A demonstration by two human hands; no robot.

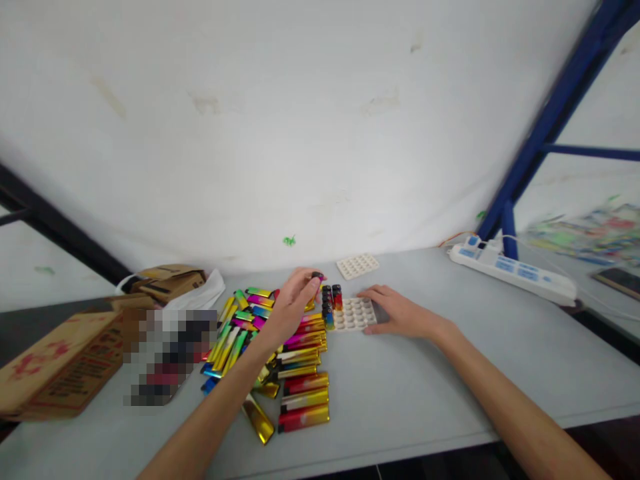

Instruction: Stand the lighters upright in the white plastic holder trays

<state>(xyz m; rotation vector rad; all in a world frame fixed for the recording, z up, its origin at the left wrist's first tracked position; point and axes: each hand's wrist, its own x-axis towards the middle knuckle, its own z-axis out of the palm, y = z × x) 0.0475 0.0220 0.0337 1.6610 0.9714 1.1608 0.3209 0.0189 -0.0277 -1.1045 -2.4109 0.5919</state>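
Observation:
My left hand (295, 300) is closed on a lighter (317, 276) with a dark top, just left of the white tray with round holes (354, 315). Several lighters (337, 298) stand upright in the tray's left part. My right hand (393, 312) rests at the tray's right edge, thumb and fingers apart, with nothing held. Below my left hand, shiny lighters (304, 401) lie in a column along the table. More colourful lighters (227, 347) are heaped to the left, partly hidden by my left forearm.
A second holed tray (358, 266) lies near the wall. Cardboard boxes (65, 357) and a white bag (200, 293) sit at the left. On the right are a white power strip (515, 272), blue frame bars (545, 127) and a phone (617, 280).

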